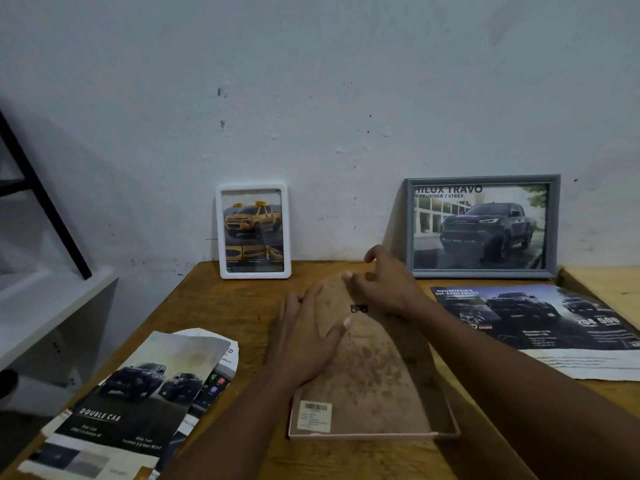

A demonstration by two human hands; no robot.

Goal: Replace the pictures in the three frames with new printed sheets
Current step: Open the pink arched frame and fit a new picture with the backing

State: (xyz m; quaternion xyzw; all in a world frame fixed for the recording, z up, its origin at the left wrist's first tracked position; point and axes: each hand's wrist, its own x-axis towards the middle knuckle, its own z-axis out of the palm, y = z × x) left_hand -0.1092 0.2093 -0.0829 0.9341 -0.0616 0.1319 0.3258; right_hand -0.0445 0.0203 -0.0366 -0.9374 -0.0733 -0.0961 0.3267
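While 2 frames, a white rounded plastic frame [254, 231] and a grey wooden frame [482, 226], stand filled against the wall, the 3rd, a pale frame with stained brown backing [372, 379], lies face-down mid-tabletop [221, 306], long axis toward the wall, apparently the last. Left hand [308, 344] presses flat, fingers spread; right hand [384, 282], fingers curled, works its far edge, grip clamping nothing visible.

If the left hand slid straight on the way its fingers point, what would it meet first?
Likely the right hand: the left hand lies flat on the brown stained backing board of the face-down frame, fingers angled up and right towards it. Depth is unclear.
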